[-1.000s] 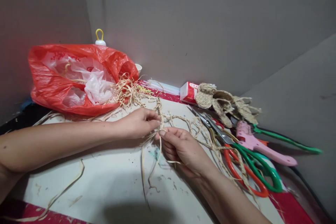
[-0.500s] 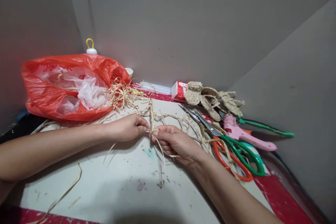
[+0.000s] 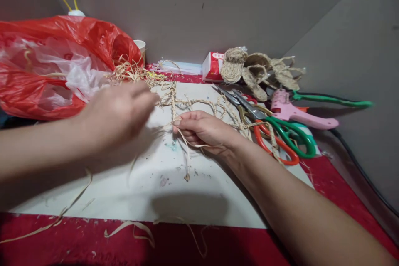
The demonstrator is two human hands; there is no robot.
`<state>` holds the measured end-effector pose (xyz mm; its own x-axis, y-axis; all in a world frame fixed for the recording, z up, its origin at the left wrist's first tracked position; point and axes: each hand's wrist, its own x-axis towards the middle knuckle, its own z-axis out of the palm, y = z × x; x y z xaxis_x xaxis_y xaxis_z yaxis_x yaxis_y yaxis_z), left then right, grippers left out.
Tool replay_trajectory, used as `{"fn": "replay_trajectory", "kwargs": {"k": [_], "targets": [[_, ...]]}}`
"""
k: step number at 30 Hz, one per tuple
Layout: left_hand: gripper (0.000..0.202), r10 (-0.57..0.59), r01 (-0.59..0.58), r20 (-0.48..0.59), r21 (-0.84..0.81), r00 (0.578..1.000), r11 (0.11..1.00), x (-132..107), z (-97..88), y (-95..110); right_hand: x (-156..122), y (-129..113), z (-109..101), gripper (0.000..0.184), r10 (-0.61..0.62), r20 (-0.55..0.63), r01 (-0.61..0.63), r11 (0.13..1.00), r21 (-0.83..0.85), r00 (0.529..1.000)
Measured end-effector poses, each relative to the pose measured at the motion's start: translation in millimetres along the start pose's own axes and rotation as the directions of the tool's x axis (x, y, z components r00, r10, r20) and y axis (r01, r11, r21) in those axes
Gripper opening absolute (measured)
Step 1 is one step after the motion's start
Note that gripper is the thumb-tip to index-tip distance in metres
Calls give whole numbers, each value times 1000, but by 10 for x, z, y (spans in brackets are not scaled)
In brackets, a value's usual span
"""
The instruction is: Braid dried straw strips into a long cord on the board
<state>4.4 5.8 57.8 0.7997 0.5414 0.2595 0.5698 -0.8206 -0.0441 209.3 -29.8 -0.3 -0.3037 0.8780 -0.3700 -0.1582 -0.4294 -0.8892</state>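
My right hand [image 3: 204, 130] pinches the near end of a braided raffia cord [image 3: 172, 102] over a white board [image 3: 174, 183]. Loose raffia strands hang from its fingers down onto the board. The cord runs away from me and loops right towards the scissors. My left hand [image 3: 116, 112] is lifted above the board to the left of the cord. Motion blurs it, so I cannot see its fingers or whether they hold anything.
A red plastic bag [image 3: 46, 62] with clear bags and loose raffia lies at the left. Green-handled scissors [image 3: 280, 126], orange-handled scissors [image 3: 271, 149], a pink glue gun [image 3: 299, 112], small woven sandals [image 3: 255, 68] and a red-white box [image 3: 212, 65] sit at the right. Raffia scraps lie on the red cloth [image 3: 124, 245].
My left hand has let go of the cord end and swung up and left, now blurred. My right hand keeps its pinch. The view has tilted down and moved closer.
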Motion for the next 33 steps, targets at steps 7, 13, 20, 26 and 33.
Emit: {"fn": "replay_trajectory", "kwargs": {"k": [7,13,20,26,33], "targets": [[11,517,-345,334,-456,788,820,-433,384,1071,-11,-11,13,13,-5,17,5,1000,1,1000],[8,468,-108,466,-613,751,783,-275,210,764,-21,-6,23,16,-14,10,15,1000,-20,1000],[6,309,157,617,-584,724,796,-541,-145,457,-17,16,31,18,13,22,-12,999,-41,1000],[14,387,-67,531,-524,753,849,-828,-57,573,-23,24,43,19,2,18,-1,997,-78,1000],[9,494,-278,310,-538,813,796,-740,21,861,-22,50,40,19,-8,43,12,997,-80,999]]}}
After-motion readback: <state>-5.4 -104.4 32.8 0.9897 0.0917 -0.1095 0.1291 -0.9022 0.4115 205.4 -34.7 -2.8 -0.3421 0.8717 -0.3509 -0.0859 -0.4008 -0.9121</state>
